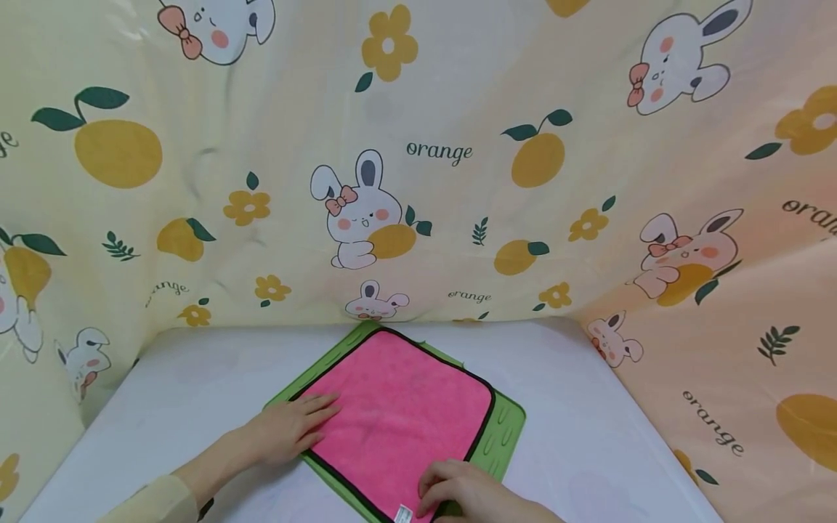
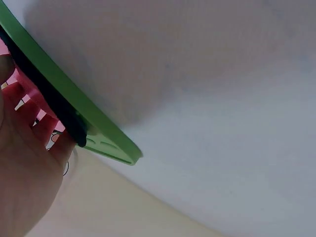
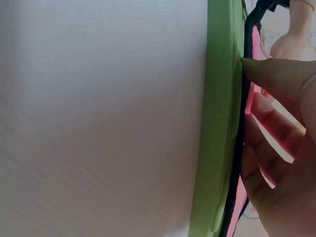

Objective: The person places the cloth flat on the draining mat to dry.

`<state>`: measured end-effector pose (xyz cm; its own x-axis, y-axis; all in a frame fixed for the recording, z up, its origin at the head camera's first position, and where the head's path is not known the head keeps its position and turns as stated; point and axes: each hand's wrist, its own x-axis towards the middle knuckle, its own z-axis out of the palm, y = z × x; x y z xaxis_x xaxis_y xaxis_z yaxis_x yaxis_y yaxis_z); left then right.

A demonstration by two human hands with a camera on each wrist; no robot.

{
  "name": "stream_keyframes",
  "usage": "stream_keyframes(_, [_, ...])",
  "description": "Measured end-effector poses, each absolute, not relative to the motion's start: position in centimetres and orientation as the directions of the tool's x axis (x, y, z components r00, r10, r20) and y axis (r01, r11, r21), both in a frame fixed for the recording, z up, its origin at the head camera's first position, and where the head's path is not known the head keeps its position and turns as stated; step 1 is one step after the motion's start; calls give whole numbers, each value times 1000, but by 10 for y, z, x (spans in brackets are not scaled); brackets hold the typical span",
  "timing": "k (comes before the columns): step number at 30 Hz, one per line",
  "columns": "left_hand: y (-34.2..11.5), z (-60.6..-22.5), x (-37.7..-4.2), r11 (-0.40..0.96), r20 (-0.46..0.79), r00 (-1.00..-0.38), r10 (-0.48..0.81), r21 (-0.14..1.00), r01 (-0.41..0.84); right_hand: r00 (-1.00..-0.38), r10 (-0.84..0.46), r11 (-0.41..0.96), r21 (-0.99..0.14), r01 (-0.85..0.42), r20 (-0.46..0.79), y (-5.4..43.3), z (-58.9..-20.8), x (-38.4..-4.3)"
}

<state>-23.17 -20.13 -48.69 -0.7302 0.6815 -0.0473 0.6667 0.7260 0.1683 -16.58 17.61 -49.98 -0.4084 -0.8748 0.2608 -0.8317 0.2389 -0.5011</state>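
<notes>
A pink cloth (image 1: 399, 399) with a black edging and a small white label (image 1: 403, 514) lies flat over a green board (image 1: 503, 428), whose corners and sides show around it. My left hand (image 1: 288, 430) rests on the cloth's left corner, fingers stretched over the pink; in the left wrist view the fingertips lie along the dark edging. At the near right side, my right hand (image 1: 467, 490) touches the cloth's edge with bent fingers. The right wrist view shows the thumb at the black edging (image 3: 240, 143) and the fingers spread along it.
The board lies on a white tabletop (image 1: 588, 436). A cream curtain (image 1: 288, 109) printed with rabbits, oranges and flowers stands behind the table and along both sides. The board's far corner reaches close to the back curtain.
</notes>
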Motion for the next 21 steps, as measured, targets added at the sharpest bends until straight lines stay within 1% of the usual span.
stream_keyframes(6, [-202,-487,-233,743,-53,-751,658,204,637,-441,-868,265,-538,-800,228,179,-500,-168])
stream_keyframes(8, [-203,-488,-235,749,-51,-759,649,216,627,-470,-861,295,-563,-772,193,181,-499,-168])
stream_keyframes(11, [-205,-491,-236,761,-35,-777,629,232,606,-532,-836,352,-613,-708,135,183,-495,-167])
stream_keyframes(13, [-208,-493,-236,773,-11,-794,608,241,588,-571,-812,379,-634,-674,121,185,-492,-168])
stream_keyframes(15, [-211,-494,-235,791,16,-819,574,249,559,-607,-782,390,-651,-651,138,188,-488,-169])
stream_keyframes(18, [-217,-493,-232,815,73,-850,522,252,522,-667,-713,417,-635,-651,217,195,-484,-173])
stream_keyframes(21, [-224,-491,-228,834,154,-865,478,232,501,-713,-620,486,-553,-677,327,203,-482,-179])
